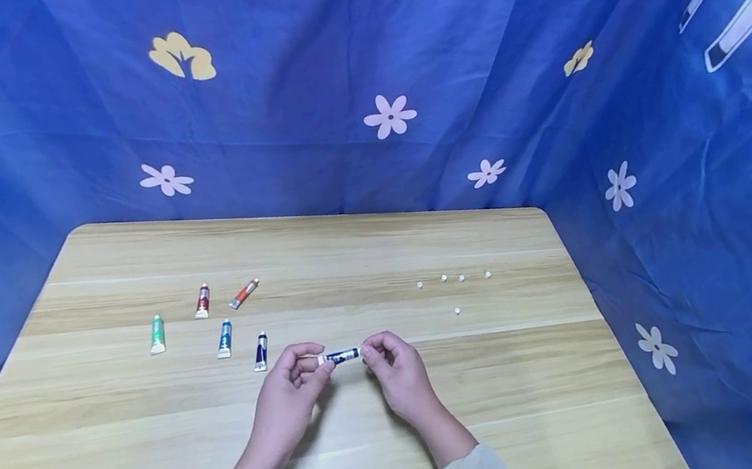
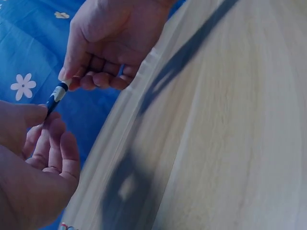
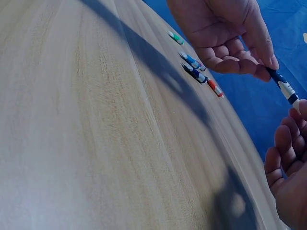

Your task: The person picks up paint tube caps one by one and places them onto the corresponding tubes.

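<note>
Between both hands, over the middle of the table, is a small dark blue and white paint tube (image 1: 342, 356). My left hand (image 1: 290, 390) pinches its flat end between thumb and fingers. At the other end, the thumb and forefinger of my right hand (image 1: 401, 371) pinch the white cap, which the fingertips mostly cover. The left wrist view shows the tube (image 2: 56, 96) slanting from one hand to the other. Just left of my left hand lies another dark blue tube (image 1: 260, 352).
More paint tubes lie on the left of the wooden table (image 1: 523, 401): a green one (image 1: 157, 335), a blue one (image 1: 224, 339), a dark red one (image 1: 203, 301) and an orange-red one (image 1: 245, 293). Several small white caps (image 1: 461, 278) are scattered on the right. Blue patterned cloth (image 1: 296, 115) hangs behind.
</note>
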### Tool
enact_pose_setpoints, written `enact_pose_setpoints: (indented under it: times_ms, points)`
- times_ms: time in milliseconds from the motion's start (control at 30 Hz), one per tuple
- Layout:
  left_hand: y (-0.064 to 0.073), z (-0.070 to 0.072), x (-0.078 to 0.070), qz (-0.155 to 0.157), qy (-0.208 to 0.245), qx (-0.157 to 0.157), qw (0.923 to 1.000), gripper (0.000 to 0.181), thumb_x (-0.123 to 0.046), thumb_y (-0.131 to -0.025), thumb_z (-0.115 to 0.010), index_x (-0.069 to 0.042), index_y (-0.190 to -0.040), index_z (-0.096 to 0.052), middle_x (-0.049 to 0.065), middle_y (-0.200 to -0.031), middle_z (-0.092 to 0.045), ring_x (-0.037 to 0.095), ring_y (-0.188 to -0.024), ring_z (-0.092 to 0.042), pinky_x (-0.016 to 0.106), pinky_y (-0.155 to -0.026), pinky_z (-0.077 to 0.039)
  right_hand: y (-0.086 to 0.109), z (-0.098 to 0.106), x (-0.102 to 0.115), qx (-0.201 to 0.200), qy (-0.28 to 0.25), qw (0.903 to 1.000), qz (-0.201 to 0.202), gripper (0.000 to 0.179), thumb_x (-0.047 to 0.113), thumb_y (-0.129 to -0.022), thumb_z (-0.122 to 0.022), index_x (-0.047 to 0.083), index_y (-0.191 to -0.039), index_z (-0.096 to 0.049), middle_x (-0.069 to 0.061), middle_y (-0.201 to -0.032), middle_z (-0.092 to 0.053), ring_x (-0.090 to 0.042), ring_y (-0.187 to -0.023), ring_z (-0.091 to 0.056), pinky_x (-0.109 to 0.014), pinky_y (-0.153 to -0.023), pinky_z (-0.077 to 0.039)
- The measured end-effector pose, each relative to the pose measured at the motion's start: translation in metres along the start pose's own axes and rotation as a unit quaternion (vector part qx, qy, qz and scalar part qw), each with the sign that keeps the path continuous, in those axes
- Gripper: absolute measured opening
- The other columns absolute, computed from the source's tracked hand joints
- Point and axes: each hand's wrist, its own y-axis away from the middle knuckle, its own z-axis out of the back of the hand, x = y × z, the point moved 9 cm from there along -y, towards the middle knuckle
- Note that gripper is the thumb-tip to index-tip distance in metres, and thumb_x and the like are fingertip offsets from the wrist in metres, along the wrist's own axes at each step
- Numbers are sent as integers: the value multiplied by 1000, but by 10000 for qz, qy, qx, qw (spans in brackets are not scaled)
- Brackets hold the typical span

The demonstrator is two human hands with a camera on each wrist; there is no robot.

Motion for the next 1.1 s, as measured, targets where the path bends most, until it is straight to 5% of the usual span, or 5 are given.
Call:
enact_pose_setpoints:
  times_ms: [200,367,500,933,1100]
  points:
    - [3,-4,-13,-853,-1206,87,9890,28,-10,-99,-78,-12,-127,-74,6,-97,-78,14,-82,-72,21,-74,-58,0,2,-3,-51,16,10000,-61,16,12,-104,-71,-4,-107,-71,-20,-88,-68,-8,-76,-59,-16,-71,-49]
    - [5,-7,-24,-1490,-2064,99,9670,28,-11,-96,-81,-14,-124,-76,-3,-86,-72,3,-73,-62,21,-70,-55,0,3,-5,-63,183,9998,-48,15,14,-104,-72,-1,-104,-72,-4,-82,-63,-3,-74,-55,-16,-69,-46]
    - [6,-7,-33,-1864,-2593,39,9476,25,-12,-95,-83,-14,-119,-77,-4,-89,-71,2,-74,-58,23,-70,-53,1,3,-6,-48,236,9997,-14,14,15,-104,-73,1,-103,-72,-5,-84,-63,-2,-74,-55,-16,-69,-46]
    - [2,-17,-42,-2382,-3902,156,8892,26,-18,-93,-86,-13,-117,-76,-4,-90,-69,5,-71,-52,27,-67,-48,-1,1,-8,-105,812,9964,196,11,16,-103,-73,6,-102,-75,-8,-90,-68,-3,-77,-56,-15,-70,-49]
    - [-3,-18,-40,-2385,-4050,158,8825,19,-17,-92,-86,-16,-109,-78,-2,-94,-73,8,-73,-58,35,-72,-51,-1,-2,-9,-42,932,9954,238,10,17,-103,-73,8,-103,-75,-4,-91,-67,-2,-77,-56,-15,-69,-50]
